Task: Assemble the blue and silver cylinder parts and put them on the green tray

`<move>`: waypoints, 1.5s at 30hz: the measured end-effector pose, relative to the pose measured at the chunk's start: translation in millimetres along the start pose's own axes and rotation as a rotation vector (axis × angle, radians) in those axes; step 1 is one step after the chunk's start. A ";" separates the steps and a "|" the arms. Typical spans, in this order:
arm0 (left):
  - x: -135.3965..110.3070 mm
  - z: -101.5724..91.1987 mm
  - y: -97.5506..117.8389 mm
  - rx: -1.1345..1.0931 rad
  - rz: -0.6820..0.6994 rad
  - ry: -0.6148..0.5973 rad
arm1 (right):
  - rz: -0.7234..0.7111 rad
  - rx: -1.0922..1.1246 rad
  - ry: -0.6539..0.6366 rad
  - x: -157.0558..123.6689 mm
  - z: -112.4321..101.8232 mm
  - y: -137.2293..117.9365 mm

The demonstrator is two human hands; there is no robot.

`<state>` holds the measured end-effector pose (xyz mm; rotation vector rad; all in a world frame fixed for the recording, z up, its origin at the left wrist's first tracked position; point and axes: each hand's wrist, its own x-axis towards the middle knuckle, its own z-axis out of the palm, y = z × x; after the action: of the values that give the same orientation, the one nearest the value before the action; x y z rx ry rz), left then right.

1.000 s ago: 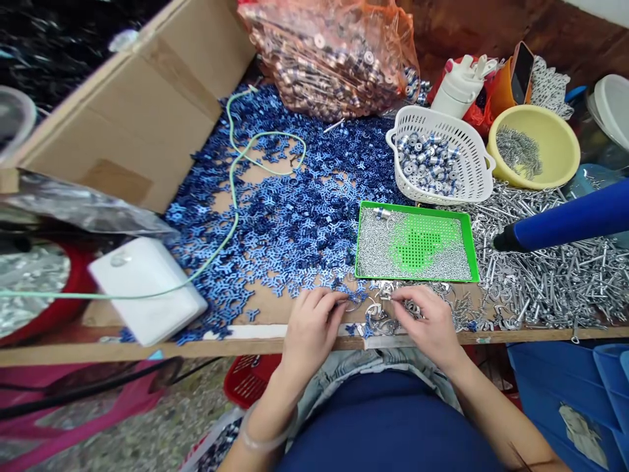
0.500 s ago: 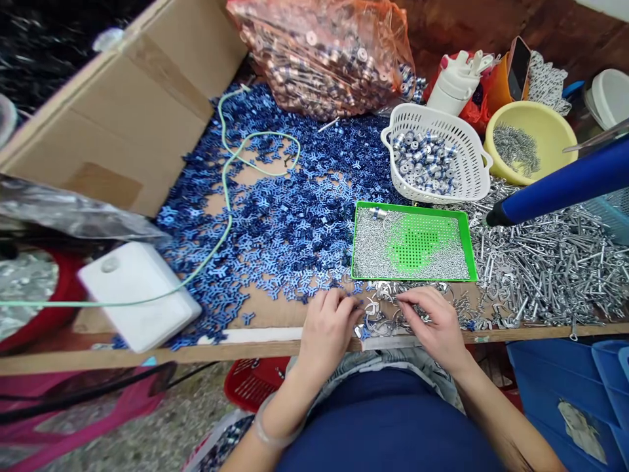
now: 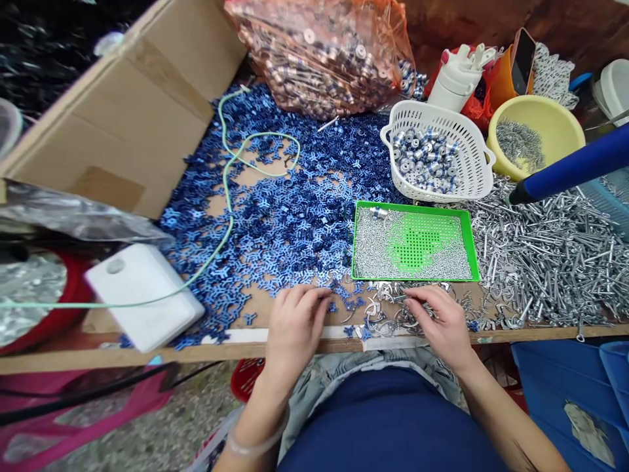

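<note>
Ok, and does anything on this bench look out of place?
One silver-and-blue cylinder looks stray: it lies in the green tray among tiny metal bits, while similar cylinders sit in the white basket. Also, a few blue pieces lie beside curved silver parts at the front edge.

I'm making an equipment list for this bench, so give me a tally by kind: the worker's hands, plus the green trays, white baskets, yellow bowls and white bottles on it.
Hands: 2 (left hand, right hand)
Green tray: 1
White basket: 1
Yellow bowl: 1
White bottle: 1
Total: 6
</note>
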<state>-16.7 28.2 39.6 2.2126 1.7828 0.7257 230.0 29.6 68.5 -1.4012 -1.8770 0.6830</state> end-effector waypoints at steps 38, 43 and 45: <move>-38.9 8.4 15.4 -0.207 0.020 -0.183 | -0.056 -0.018 -0.029 2.5 11.3 -8.8; -39.6 -0.1 12.7 -0.275 0.041 -0.206 | -0.073 -0.024 -0.035 2.5 10.8 -8.6; -38.4 -5.0 8.3 -0.295 0.028 -0.165 | -0.077 -0.025 -0.023 2.3 10.8 -7.6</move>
<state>-17.7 -11.4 38.3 2.0402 1.4662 0.7351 216.6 29.6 68.1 -1.3343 -1.9525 0.6421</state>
